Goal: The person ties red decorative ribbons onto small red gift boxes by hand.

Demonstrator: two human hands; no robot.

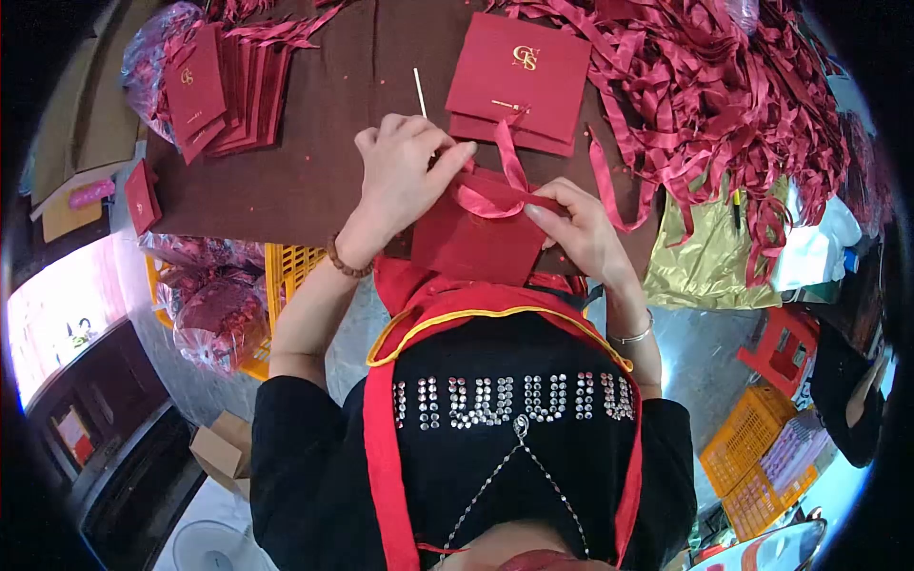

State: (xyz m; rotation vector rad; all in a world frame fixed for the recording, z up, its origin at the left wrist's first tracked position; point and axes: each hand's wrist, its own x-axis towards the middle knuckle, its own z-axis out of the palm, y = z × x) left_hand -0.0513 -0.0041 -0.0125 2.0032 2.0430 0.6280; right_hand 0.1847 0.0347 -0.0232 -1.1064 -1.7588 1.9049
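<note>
My left hand [407, 171], with a beaded bracelet at the wrist, is closed in a pinch on a pink-red satin ribbon [511, 160]. The ribbon curves in a loop over a flat red paper piece [476, 244] at the table's front edge, close to my body. On its right side, my right hand [581, 228] pinches the ribbon between thumb and fingers, near the paper's upper right edge. Whether it grips the paper too is hidden. Just beyond lie stacked flat red pieces [522, 71] with a gold monogram.
A heap of loose ribbons [705, 105] covers the table's far right, beside a gold plastic bag [700, 252]. A fanned row of red pieces [252, 90] lies at far left. Below the table's left end stands a yellow crate [286, 276]. Another person's arm [862, 395] shows at right.
</note>
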